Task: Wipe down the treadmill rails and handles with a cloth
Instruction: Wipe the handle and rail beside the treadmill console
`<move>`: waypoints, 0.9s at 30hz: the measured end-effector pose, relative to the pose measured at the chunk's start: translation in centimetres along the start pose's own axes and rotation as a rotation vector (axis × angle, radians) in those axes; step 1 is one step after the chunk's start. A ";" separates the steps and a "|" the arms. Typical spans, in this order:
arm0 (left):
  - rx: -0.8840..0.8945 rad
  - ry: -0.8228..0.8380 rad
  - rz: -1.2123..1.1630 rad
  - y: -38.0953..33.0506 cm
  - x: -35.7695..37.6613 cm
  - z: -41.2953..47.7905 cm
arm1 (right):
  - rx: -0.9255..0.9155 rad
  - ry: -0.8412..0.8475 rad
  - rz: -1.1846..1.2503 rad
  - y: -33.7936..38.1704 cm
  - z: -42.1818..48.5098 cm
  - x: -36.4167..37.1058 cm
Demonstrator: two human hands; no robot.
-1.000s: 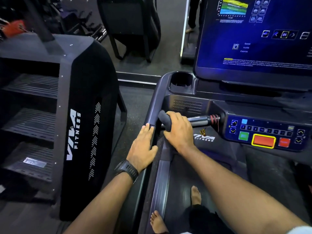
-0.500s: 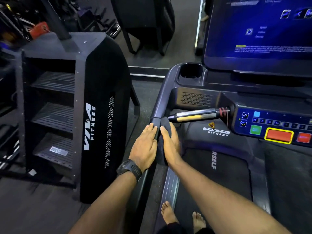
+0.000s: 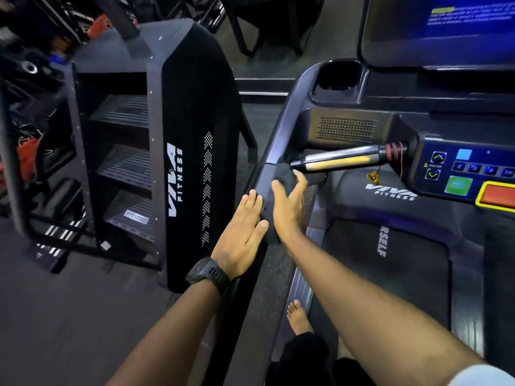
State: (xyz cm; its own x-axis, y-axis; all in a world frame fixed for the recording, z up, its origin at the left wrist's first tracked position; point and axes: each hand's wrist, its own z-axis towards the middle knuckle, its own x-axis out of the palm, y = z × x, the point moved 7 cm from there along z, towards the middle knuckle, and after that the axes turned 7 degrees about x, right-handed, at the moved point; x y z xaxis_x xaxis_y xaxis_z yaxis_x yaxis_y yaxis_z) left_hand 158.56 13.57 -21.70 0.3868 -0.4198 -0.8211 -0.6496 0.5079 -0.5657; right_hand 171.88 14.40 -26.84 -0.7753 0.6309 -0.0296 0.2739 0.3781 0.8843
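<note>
— Where's the cloth?

— The dark cloth (image 3: 281,174) lies over the left rail (image 3: 278,126), just under the tip of the handle (image 3: 340,160). My right grip (image 3: 289,210) is flat on it, fingers straight, thumb over the top: pressing, not clamping. My left grip (image 3: 242,232) lies wide and flat on the rail's outer side, holding nothing.

— What worries you?

— Only pressure pins the cloth. A fast stroke could, I think, bunch it or drop it to the floor. Pushing forward, my knuckles may knock the handle. And a bare foot (image 3: 298,316) stands on the deck, so I'd keep clear of the green button (image 3: 458,185).
</note>
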 end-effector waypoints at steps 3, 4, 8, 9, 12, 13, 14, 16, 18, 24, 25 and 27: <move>-0.008 -0.013 0.031 -0.1 0.1 -0.5 | 0.211 0.043 0.119 -3.3 -0.4 0.1; -0.013 -0.018 0.038 0.0 0.0 -0.5 | 0.160 0.076 0.095 -3.3 -1.5 0.2; -0.003 -0.023 0.048 0.1 -0.2 0.1 | -0.136 0.082 -0.035 -1.2 -3.5 0.2; -0.001 -0.025 0.049 0.1 -0.2 0.1 | -0.136 0.084 -0.043 -1.3 -2.8 0.4; -0.003 -0.031 0.052 0.3 -0.1 -0.1 | 0.144 0.096 0.103 -4.1 -1.1 0.5; -0.005 -0.032 0.054 0.2 -0.1 0.0 | 0.205 0.102 0.113 -4.8 -1.6 0.6; -0.005 -0.030 0.057 0.2 -0.2 0.0 | 0.194 0.105 0.088 -4.8 -2.5 0.7; -0.009 -0.027 0.054 0.1 -0.2 0.2 | 0.038 0.104 0.052 -3.6 -3.9 0.6; -0.008 -0.023 0.048 0.1 -0.2 0.3 | -0.074 0.104 0.041 -2.5 -3.6 0.6; 0.001 -0.026 0.043 0.1 -0.2 0.0 | 0.253 0.129 0.141 -5.0 -2.6 1.4; -0.001 -0.024 0.045 0.1 -0.2 0.1 | 0.199 0.122 0.127 -4.7 -3.6 1.4; 0.001 -0.025 0.042 0.2 -0.3 0.3 | 0.044 0.088 0.123 -3.3 -4.5 1.0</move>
State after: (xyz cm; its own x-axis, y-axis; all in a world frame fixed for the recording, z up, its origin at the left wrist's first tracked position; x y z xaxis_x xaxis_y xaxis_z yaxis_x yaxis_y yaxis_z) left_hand 158.53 13.97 -21.58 0.3756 -0.3794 -0.8456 -0.6646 0.5256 -0.5310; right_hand 167.67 10.72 -27.74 -0.7804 0.6135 0.1204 0.3932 0.3318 0.8575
